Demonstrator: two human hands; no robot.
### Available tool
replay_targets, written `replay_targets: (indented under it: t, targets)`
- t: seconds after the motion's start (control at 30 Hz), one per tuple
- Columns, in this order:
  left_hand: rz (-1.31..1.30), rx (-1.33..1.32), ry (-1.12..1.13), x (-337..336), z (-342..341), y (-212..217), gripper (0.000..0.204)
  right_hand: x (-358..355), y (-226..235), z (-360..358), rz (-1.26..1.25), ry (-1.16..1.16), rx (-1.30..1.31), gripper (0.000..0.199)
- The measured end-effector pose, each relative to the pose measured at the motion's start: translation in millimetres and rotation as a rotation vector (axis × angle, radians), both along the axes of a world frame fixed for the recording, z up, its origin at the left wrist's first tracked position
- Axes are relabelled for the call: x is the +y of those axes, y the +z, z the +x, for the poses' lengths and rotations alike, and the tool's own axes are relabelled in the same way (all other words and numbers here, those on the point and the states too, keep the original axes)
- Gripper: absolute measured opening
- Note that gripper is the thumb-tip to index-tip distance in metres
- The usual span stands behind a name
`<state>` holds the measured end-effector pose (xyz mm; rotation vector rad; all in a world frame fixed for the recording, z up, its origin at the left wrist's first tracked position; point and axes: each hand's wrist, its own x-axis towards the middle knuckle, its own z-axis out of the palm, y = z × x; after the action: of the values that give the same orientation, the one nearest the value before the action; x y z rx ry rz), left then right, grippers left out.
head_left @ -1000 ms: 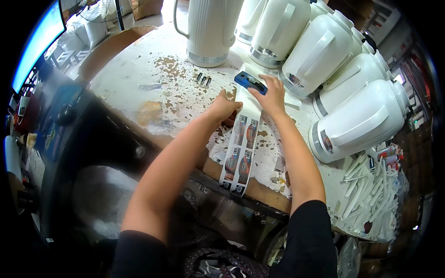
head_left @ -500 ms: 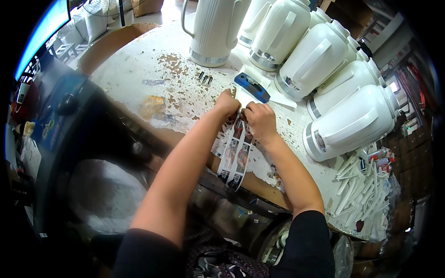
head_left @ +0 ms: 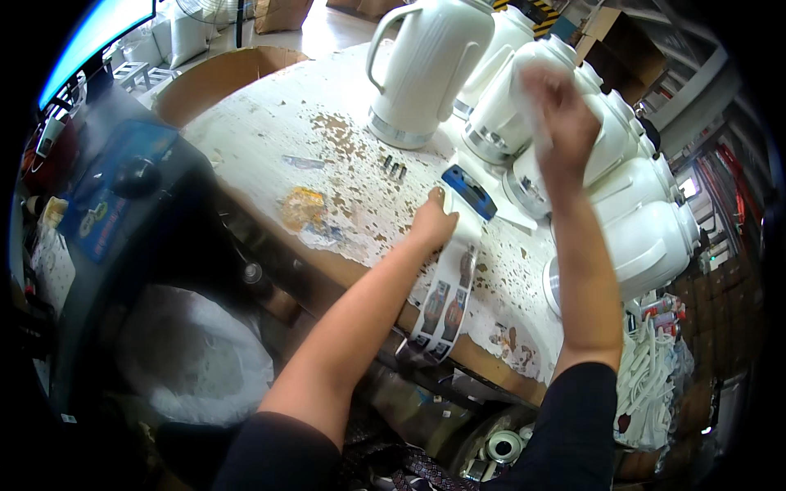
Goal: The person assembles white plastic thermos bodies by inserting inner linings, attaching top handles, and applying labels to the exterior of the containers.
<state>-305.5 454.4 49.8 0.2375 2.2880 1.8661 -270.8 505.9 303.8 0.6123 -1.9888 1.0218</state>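
My left hand (head_left: 432, 221) is closed at the upper end of a strip of printed stickers (head_left: 443, 309). The strip runs down over the table's near edge and curls there. My right hand (head_left: 569, 123) is raised in front of the white vacuum jugs (head_left: 647, 237). Motion smears its fingers, so whether it holds anything is unclear. Just beyond my left hand, a blue and black tool (head_left: 469, 192) lies on white paper (head_left: 514, 216).
A single white jug (head_left: 430, 69) stands at the far side of the worn white table (head_left: 270, 135). Small dark cylinders (head_left: 395, 167) lie near it. White plastic handles (head_left: 647, 385) are heaped at right. A monitor (head_left: 90, 49) is at far left.
My right hand has left the sticker strip and risen to the right, toward the jugs. My left hand remains at the strip. The whole view has shifted slightly.
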Motion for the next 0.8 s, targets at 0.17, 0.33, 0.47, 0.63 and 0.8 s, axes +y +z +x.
replay_targets:
  t: [0.17,0.33,0.47,0.63,0.8]
  targets:
    - [0.132,0.048,0.105,-15,25,14,0.072,-41,82,-174,0.274,-0.484,0.274,0.072]
    - [0.166,0.200,-0.195,-78,88,6,0.061,-43,65,-196,0.673,-0.737,0.053,0.101]
    - [0.631,0.198,-0.200,-142,137,-14,0.063,-46,60,-120,0.568,-0.285,0.119,0.089]
    - [0.408,0.333,0.144,-199,185,-1,0.084,-79,27,-1,0.588,-0.100,0.316,0.086]
    - [-0.131,0.919,0.582,-280,264,75,0.101,-111,47,172,0.682,0.448,0.543,0.092]
